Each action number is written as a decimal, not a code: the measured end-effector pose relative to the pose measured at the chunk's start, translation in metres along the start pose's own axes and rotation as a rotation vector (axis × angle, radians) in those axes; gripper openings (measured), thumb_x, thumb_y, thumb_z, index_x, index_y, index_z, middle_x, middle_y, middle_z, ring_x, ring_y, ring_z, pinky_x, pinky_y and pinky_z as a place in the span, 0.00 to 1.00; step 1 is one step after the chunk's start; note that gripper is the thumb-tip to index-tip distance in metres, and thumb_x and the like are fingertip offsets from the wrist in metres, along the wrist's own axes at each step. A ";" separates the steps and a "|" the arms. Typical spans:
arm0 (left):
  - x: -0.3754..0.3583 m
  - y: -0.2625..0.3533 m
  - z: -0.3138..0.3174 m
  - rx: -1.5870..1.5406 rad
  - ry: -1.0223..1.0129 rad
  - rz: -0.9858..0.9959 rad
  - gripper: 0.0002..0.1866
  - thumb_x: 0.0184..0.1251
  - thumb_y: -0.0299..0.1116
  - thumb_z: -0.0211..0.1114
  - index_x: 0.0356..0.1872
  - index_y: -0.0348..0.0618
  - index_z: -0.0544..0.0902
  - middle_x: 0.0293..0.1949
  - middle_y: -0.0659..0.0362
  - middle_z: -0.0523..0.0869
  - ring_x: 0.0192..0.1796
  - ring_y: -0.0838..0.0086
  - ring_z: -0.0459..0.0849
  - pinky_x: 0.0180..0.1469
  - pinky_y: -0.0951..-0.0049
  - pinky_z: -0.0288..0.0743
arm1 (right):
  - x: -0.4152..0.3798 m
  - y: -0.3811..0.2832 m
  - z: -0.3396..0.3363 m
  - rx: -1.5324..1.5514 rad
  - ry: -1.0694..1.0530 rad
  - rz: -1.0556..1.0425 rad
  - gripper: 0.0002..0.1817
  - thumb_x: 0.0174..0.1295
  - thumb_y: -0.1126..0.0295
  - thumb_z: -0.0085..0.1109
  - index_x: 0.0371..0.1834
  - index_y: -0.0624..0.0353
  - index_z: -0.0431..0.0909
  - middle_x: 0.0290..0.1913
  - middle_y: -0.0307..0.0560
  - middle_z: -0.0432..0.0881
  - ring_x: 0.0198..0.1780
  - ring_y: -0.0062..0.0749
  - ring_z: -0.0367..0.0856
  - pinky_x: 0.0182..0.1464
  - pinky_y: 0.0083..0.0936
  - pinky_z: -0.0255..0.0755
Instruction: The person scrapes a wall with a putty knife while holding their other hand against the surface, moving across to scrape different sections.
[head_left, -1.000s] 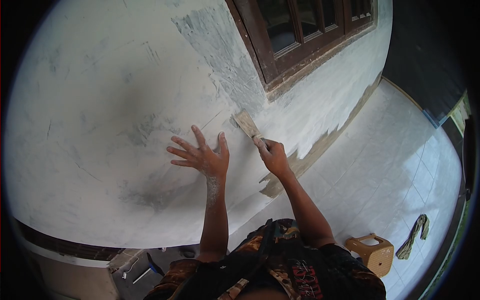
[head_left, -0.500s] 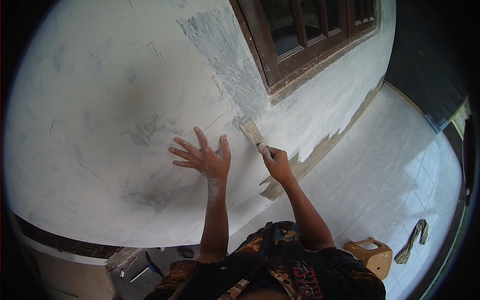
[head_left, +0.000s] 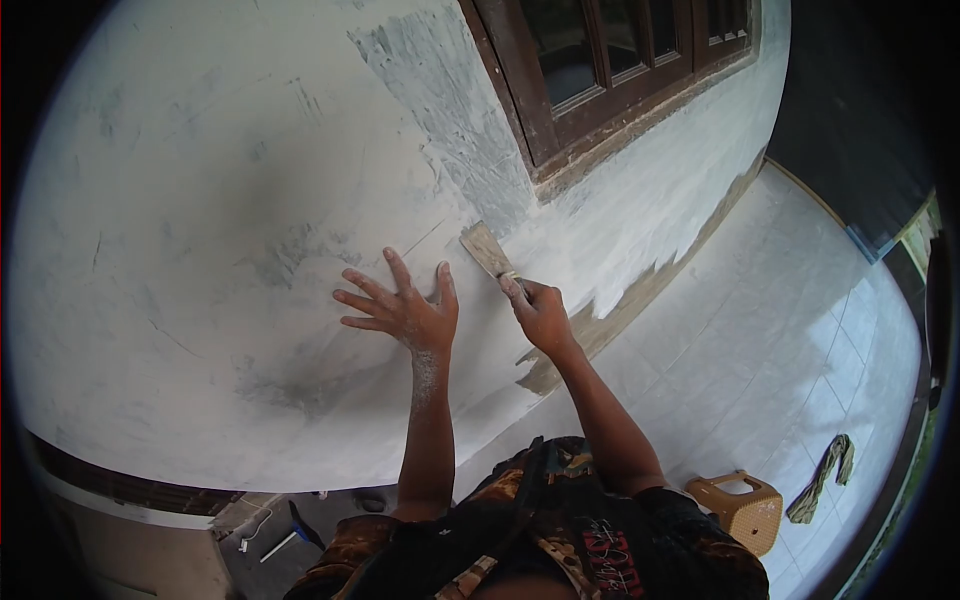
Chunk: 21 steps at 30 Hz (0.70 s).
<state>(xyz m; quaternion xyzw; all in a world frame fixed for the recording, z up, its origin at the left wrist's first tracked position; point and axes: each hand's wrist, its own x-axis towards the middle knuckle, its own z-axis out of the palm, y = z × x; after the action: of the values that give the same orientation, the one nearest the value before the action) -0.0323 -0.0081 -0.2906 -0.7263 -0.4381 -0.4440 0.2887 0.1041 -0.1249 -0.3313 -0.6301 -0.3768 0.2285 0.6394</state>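
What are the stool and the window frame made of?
Stool: probably tan plastic, slightly shiny, with a molded, basket-like pattern of small holes.
Window frame: likely wood, painted or stained dark brown, looking worn, with pale marks along it.

Brown-framed window [head_left: 620, 75] w/ glass panes in whitish wall [head_left: 200, 180]; tan stool [head_left: 752, 520] & cloth [head_left: 824, 478] on tiled flr [head_left: 720, 350].

Left of my spread left hand [head_left: 402, 314], I have open wall [head_left: 180, 260] out to its left edge. Between it and my right hand [head_left: 541, 318] the gap is narrow, and the scraper [head_left: 486, 249] crowds its upper end. The window frame [head_left: 620, 100] blocks the wall's upper right. Down on the floor [head_left: 700, 370], the stool [head_left: 752, 518] and cloth [head_left: 822, 480] stand in my way.
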 end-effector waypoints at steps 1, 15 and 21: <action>0.002 -0.001 0.001 -0.035 -0.003 -0.006 0.50 0.59 0.64 0.65 0.79 0.59 0.53 0.77 0.33 0.31 0.75 0.26 0.22 0.61 0.13 0.25 | 0.000 0.003 0.000 0.003 0.003 -0.002 0.28 0.72 0.50 0.56 0.33 0.71 0.80 0.15 0.49 0.60 0.22 0.27 0.54 0.24 0.35 0.58; 0.001 -0.002 0.001 -0.021 0.015 0.001 0.50 0.57 0.64 0.66 0.78 0.57 0.56 0.77 0.33 0.31 0.75 0.26 0.23 0.61 0.13 0.25 | -0.012 0.014 0.000 -0.016 0.013 0.030 0.31 0.72 0.49 0.55 0.25 0.72 0.74 0.14 0.51 0.60 0.22 0.28 0.54 0.24 0.36 0.58; 0.004 0.002 -0.002 0.005 0.016 0.012 0.49 0.58 0.63 0.66 0.77 0.50 0.59 0.77 0.30 0.34 0.75 0.23 0.27 0.61 0.12 0.30 | -0.007 -0.011 0.006 0.030 0.064 -0.032 0.31 0.72 0.49 0.55 0.25 0.72 0.75 0.14 0.52 0.61 0.21 0.30 0.55 0.24 0.36 0.58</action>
<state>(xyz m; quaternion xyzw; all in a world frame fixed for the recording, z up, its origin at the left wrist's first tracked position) -0.0303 -0.0091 -0.2862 -0.7245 -0.4327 -0.4470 0.2967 0.0930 -0.1280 -0.3224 -0.6215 -0.3626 0.2037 0.6640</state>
